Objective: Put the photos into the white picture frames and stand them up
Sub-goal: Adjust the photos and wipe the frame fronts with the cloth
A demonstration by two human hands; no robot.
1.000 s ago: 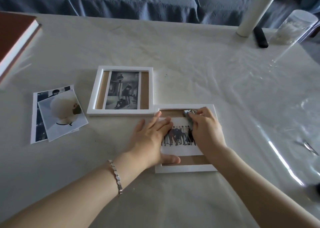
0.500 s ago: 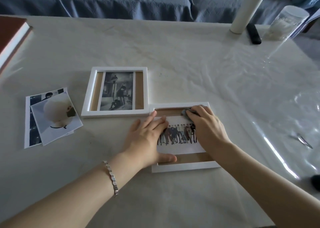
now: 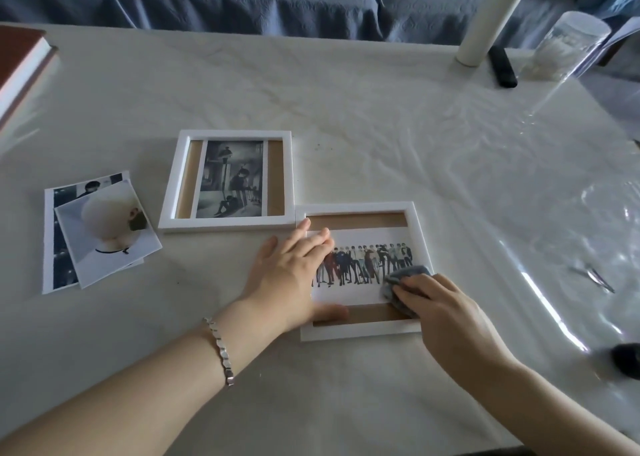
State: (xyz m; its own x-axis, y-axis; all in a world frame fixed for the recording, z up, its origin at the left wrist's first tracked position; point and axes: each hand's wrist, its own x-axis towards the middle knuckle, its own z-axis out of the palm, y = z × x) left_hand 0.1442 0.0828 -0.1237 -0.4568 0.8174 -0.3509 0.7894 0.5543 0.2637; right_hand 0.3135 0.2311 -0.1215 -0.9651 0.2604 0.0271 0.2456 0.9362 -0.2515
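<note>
Two white square picture frames lie flat on the cream table w/ clear plastic cover [image 3: 398, 116], corners nearly touching. Far one [image 3: 227, 180] holds a b&w portrait photo [image 3: 232, 178] w/ tan backing showing either side. Near frame [image 3: 362, 272] holds a landscape colour photo of a row of standing figures [image 3: 363, 265], tan strips above & below it.

Left hand [image 3: 294, 279] lies flat, palm down, on the near frame's left edge & the photo; fingers straight & close together, thumb stretched along the photo's lower edge. Silver link bracelet [image 3: 220, 350] on that wrist.

Right hand [image 3: 446, 313] presses a small grey cloth wad [image 3: 403, 282] onto the frame's lower-right part, fingers curled together over it, tips bearing down.

Left of the frames, well apart: a small stack of loose photos [image 3: 98, 234], top one showing a pale-haired head. Back right: tall white cylinder bottle [image 3: 485, 22], black remote-like bar [image 3: 502, 67], clear plastic jar [image 3: 564, 47]. Brown book w/ white page edges [image 3: 20, 67] at far left.
</note>
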